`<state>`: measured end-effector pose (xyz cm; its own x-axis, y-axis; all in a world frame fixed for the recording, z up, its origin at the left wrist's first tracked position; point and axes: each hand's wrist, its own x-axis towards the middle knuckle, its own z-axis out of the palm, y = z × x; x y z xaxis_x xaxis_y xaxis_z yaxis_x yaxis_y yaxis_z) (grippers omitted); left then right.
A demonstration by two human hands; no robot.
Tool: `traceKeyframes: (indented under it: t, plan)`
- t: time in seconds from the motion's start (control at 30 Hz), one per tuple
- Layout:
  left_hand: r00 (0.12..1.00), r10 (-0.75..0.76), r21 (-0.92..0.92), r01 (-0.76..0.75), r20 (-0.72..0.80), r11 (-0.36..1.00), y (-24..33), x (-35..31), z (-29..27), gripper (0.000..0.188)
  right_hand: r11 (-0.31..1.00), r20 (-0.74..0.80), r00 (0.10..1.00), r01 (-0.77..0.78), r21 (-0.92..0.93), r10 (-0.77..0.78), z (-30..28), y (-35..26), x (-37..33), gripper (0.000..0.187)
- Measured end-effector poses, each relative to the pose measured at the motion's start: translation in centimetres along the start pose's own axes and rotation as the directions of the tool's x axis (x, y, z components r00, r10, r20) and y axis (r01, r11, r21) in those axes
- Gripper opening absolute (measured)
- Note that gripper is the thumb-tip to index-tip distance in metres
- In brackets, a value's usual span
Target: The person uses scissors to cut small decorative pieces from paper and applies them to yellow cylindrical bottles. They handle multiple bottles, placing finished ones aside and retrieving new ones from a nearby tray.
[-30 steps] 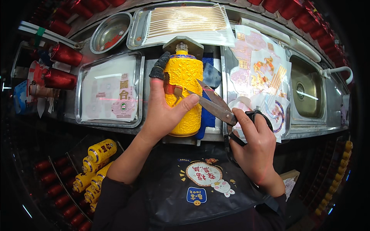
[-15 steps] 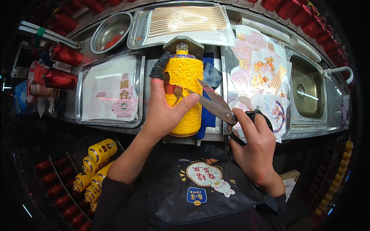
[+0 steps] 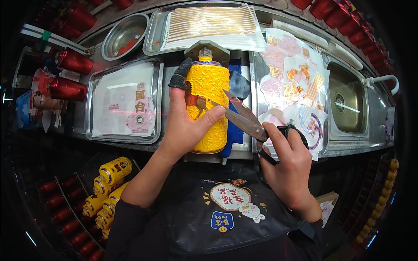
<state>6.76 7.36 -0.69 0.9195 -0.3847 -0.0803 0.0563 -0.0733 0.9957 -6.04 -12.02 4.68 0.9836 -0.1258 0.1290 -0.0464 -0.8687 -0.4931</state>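
Observation:
A yellow embossed bottle (image 3: pixel 209 135) with a bare glass neck lies with its neck pointing away from me, on the metal worktop. My left hand (image 3: pixel 186 119) grips its left side; a dark sleeve covers one fingertip, and the thumb lies across the bottle beside a blade. A reddish-brown patch (image 3: pixel 197 104) shows on the bottle near that thumb. In my right hand (image 3: pixel 285 163) is a pair of scissors (image 3: pixel 246 119) with black handles. Its blades are spread, their tips at the bottle's right side. My right fingers are closed around the handles.
A tray (image 3: pixel 160 104) of printed sheets stands left, with a metal bowl (image 3: pixel 108 45) behind it. Gold-striped sheets (image 3: pixel 209 26) fill the back tray. Decal sheets (image 3: pixel 300 74) lie right, before a sink (image 3: pixel 342 115). A blue cloth (image 3: pixel 236 130) sits under the blades. Yellow bottles (image 3: pixel 115 170) stand lower left.

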Motion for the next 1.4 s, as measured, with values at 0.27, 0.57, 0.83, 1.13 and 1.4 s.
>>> traceKeyframes:
  t: [0.27,0.57,0.83,1.13,1.4]
  plan:
    - [0.997,0.078,-0.081,-0.077,0.011,0.994,-0.14,0.20,0.23,0.068,1.000,-0.008,1.000,0.009,-0.009,-0.010,0.03,-0.05,0.15,0.068]
    - [1.000,-0.008,-0.042,0.009,0.024,0.999,-0.03,0.04,-0.03,0.066,1.000,-0.013,1.000,0.011,0.000,-0.011,-0.12,-0.20,0.25,0.068]
    - [0.997,0.070,-0.054,-0.069,0.013,0.996,-0.14,0.15,0.16,0.068,1.000,-0.004,1.000,0.016,-0.001,-0.016,-0.16,-0.12,0.24,0.068]
    - [1.000,0.011,-0.055,-0.010,0.028,0.998,-0.04,0.03,-0.07,0.062,1.000,-0.005,1.000,0.018,-0.008,-0.018,-0.08,-0.13,0.34,0.065]
    - [0.999,0.049,-0.020,-0.049,0.010,0.999,-0.13,0.18,-0.02,0.061,1.000,-0.020,1.000,0.016,-0.003,-0.016,-0.06,-0.07,0.37,0.064]
